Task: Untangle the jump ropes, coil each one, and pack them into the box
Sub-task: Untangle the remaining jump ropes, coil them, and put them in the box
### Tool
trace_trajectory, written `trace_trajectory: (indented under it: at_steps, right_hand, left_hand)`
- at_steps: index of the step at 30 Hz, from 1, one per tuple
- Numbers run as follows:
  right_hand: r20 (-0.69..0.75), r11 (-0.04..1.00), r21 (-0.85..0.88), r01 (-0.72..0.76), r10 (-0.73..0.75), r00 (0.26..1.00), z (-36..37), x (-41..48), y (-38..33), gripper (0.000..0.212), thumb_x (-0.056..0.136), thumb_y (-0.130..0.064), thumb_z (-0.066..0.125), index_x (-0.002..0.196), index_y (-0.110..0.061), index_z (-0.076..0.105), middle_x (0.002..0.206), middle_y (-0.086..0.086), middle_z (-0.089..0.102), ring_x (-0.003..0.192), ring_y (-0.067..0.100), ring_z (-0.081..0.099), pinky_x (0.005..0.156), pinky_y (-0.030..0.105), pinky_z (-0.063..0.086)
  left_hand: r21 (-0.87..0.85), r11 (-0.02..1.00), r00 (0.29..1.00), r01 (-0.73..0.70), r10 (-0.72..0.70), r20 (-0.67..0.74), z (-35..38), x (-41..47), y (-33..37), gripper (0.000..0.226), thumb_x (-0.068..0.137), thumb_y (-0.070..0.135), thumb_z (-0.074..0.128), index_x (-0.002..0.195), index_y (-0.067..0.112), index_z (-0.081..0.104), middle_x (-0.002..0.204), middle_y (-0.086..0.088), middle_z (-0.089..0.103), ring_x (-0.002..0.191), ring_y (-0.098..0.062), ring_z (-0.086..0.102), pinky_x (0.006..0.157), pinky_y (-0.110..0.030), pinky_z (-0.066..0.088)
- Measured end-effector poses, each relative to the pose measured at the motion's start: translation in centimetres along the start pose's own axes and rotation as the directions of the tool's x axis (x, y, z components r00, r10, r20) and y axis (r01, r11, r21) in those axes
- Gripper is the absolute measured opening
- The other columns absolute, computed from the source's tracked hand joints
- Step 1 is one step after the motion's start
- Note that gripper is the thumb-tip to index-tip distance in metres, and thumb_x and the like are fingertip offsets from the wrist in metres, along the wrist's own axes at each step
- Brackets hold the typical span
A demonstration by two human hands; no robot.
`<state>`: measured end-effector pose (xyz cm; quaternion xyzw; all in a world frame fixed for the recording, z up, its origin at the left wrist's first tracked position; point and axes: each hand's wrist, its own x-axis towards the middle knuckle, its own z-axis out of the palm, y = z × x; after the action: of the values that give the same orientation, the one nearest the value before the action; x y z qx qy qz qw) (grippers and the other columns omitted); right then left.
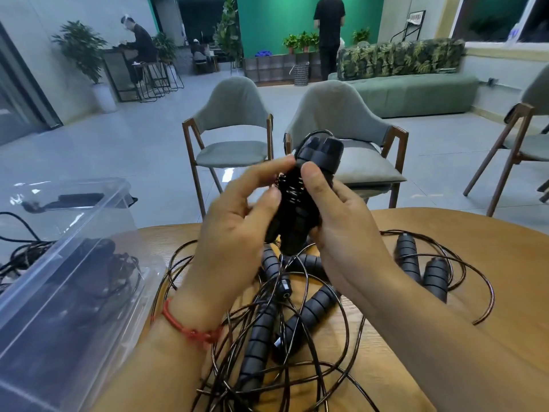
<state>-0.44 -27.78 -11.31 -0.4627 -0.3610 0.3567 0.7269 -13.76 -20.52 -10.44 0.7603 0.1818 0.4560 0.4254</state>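
Box, clear plastic, at the left edge of the tabletop: dark cord and handles are seen through its wall, so some ropes are judged packed already.

Left hand, a red string bracelet at the wrist: fingers are curled round the lower part of a bundle, with thumb and forefinger pinched at the wound cord.

Bundle, one jump rope: two black handles are held side by side, raised above the tabletop, with thin cord wrapped round their middle. The detail is blurred, and it cannot be told whether a loose end trails down.

Right hand: it is clamped on the same bundle from the other side, the thumb pressed on the upper part and the fingers wrapped behind.

Tangle, directly below the hands: several ribbed handles are crossed by many loops of thin cord, not yet sorted.

Pair of handles, to the right: they are laid side by side, with cord spread round them in wide loops.

Step in hand, as judged: finishing the coil. The handles should be kept squeezed together by the right hand while turns are laid snug and side by side by the left. The end should be tucked under the last turn. The bundle should be kept lifted so that nothing is snagged from the tangle before it is carried left to the box.
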Motion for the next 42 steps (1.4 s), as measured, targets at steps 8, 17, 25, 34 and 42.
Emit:
trace_trajectory:
  at_steps: [8,17,25,34,42]
  right_hand:
    - [0.151,0.985,-0.122,0.126,-0.107,0.983,0.6,-0.8,-0.6,0.046,0.092,-0.06,0.074,0.128,-0.032,0.073,0.127,0.003,0.074,0.128,0.023,0.066,0.117,0.057,0.044]
    - [0.203,0.979,-0.026,0.204,-0.195,0.96,4.9,-2.5,-3.4,0.036,0.094,-0.034,0.073,0.125,-0.015,0.076,0.121,0.007,0.078,0.122,0.024,0.072,0.112,0.051,0.052]
    - [0.362,0.968,-0.078,0.237,-0.194,0.912,13.3,-4.0,-5.9,0.027,0.107,-0.025,0.064,0.131,-0.014,0.069,0.118,0.008,0.079,0.117,0.025,0.074,0.109,0.052,0.054]
    - [0.56,0.943,-0.203,0.263,-0.108,0.821,23.9,-5.4,-5.4,0.031,0.107,-0.027,0.065,0.137,-0.02,0.066,0.117,0.006,0.079,0.111,0.02,0.076,0.099,0.043,0.062]
    - [0.635,0.798,-0.514,0.314,0.108,0.765,30.5,-1.8,-2.5,0.043,0.09,-0.046,0.083,0.128,-0.033,0.067,0.11,0.001,0.08,0.097,0.025,0.079,0.09,0.05,0.065]
  left_hand:
    - [-0.057,0.978,0.98,0.2,-0.199,0.018,-1.8,0.1,2.4,0.031,0.104,0.039,0.063,0.131,0.028,0.074,0.108,0.003,0.08,0.09,-0.006,0.074,0.07,-0.017,0.056]
    - [0.041,0.996,0.966,0.081,-0.068,-0.248,-4.9,-3.0,8.1,0.023,0.101,0.035,0.071,0.123,0.032,0.077,0.103,0.01,0.081,0.097,-0.003,0.076,0.077,-0.021,0.062]
    - [0.183,0.972,0.927,0.148,-0.071,-0.369,-13.4,-6.7,12.2,0.032,0.099,0.037,0.073,0.13,0.031,0.069,0.115,0.016,0.077,0.102,0.0,0.074,0.082,-0.017,0.06]
    - [0.262,0.93,0.842,0.259,-0.084,-0.534,-22.8,-10.9,12.6,0.034,0.095,0.051,0.076,0.121,0.036,0.06,0.118,0.015,0.075,0.094,-0.006,0.077,0.087,-0.04,0.063]
    - [0.311,0.874,0.734,0.373,-0.072,-0.676,-29.5,-12.2,8.7,0.024,0.112,0.036,0.037,0.125,0.029,0.057,0.112,0.008,0.07,0.1,-0.014,0.063,0.085,-0.027,0.046]
